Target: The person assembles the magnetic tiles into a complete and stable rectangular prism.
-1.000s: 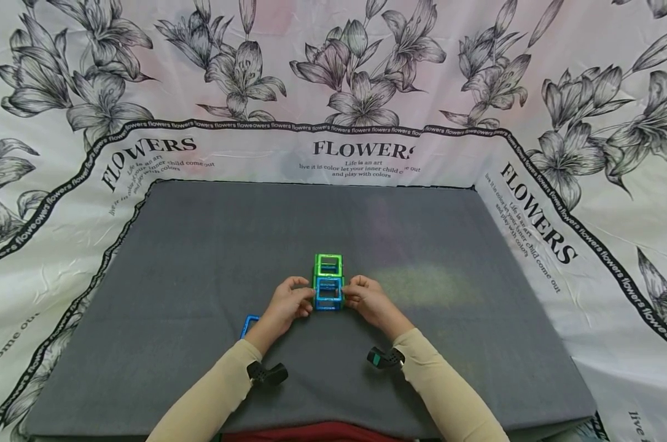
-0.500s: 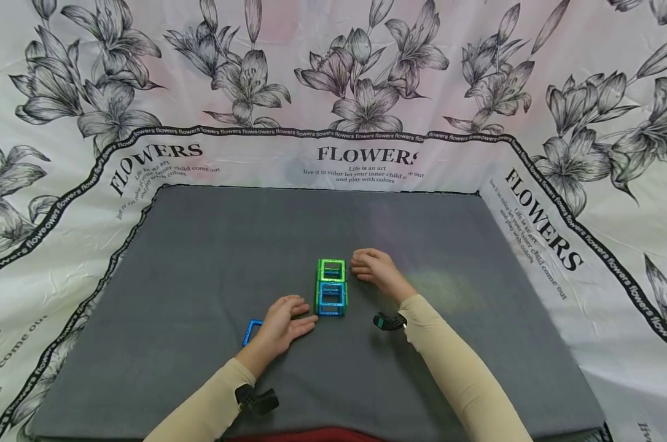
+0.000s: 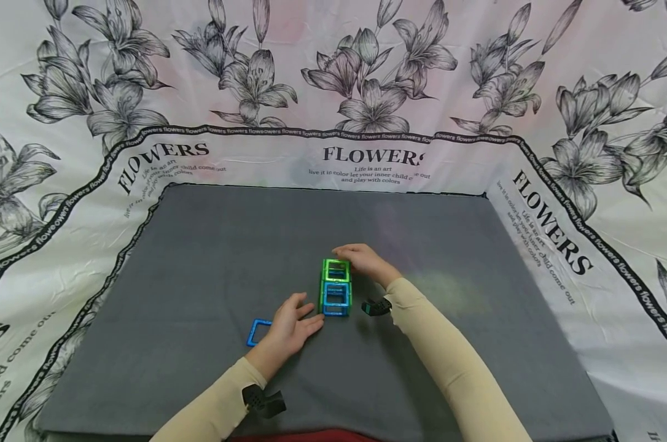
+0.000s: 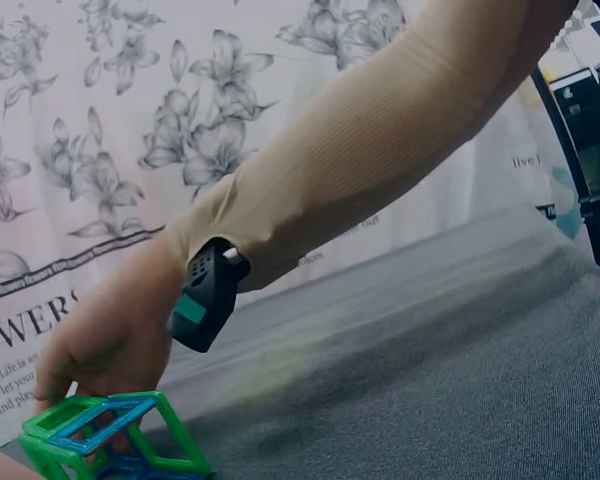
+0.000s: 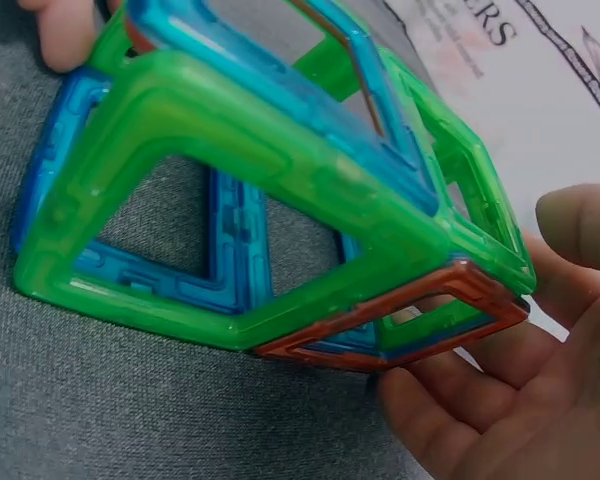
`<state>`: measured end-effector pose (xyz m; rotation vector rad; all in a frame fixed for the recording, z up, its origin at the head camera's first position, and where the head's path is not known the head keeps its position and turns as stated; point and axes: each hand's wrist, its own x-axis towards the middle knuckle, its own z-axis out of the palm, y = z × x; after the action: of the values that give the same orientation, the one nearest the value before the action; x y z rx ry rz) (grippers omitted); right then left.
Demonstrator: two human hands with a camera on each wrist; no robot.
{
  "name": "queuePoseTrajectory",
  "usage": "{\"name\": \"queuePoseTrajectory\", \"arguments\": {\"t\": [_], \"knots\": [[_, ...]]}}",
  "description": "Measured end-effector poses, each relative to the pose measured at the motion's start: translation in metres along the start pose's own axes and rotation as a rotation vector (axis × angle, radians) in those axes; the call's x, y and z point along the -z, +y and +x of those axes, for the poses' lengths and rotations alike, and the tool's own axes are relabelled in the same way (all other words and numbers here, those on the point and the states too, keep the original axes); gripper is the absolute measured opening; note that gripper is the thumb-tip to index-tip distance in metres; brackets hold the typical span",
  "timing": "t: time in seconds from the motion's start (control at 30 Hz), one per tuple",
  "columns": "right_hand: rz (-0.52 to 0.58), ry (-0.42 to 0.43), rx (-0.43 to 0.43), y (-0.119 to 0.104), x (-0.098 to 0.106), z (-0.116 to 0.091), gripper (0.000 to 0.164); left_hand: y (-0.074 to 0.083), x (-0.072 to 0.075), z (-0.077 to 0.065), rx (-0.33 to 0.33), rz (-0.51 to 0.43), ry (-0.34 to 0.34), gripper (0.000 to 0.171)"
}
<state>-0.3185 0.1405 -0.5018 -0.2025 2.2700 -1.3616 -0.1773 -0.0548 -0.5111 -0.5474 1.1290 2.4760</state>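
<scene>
A hollow block of magnetic tiles, built from green, blue and red open frames, stands mid-table. In the right wrist view, a red tile closes part of its far end. My right hand reaches round the far right end, fingers at the red tile and thumb apart from it. My left hand lies by the near left corner, fingers spread, a fingertip at or close to the block. Only a sliver of it shows in the left wrist view. One loose blue square tile lies partly hidden behind the left hand.
A grey cloth covers the table. White flower-print fabric rises behind it and along the sides. Each forearm wears a black wrist camera. Something red shows at the near edge.
Both hands first held the block's sides, then came off it. The right hand has since moved left to the far end; the left hand has spread its fingers near the front corner.
</scene>
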Motion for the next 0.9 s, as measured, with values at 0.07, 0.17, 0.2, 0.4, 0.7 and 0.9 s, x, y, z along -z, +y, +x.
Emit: {"name": "queuePoseTrajectory", "arguments": {"t": [0.07,0.17,0.2,0.4,0.7,0.9], "knots": [[-0.012,0.013,-0.006,0.000,-0.001,0.000,0.043,0.000,-0.001,0.001,0.004,-0.007,0.001,0.074],[-0.012,0.031,-0.021,0.001,-0.002,0.000,0.041,0.001,-0.001,0.001,0.012,-0.022,-0.001,0.075],[-0.010,0.036,-0.026,0.001,-0.001,-0.001,0.041,0.002,-0.001,0.002,0.016,-0.030,-0.002,0.075],[-0.013,0.068,-0.024,0.004,0.003,-0.011,0.043,0.007,-0.001,0.007,0.018,-0.081,0.004,0.076],[0.017,0.152,-0.078,0.025,0.014,-0.028,0.043,0.025,0.000,0.033,-0.002,-0.064,0.056,0.073],[0.161,0.129,-0.076,0.035,0.013,-0.036,0.047,0.037,-0.004,0.053,-0.031,0.029,0.056,0.073]]}}
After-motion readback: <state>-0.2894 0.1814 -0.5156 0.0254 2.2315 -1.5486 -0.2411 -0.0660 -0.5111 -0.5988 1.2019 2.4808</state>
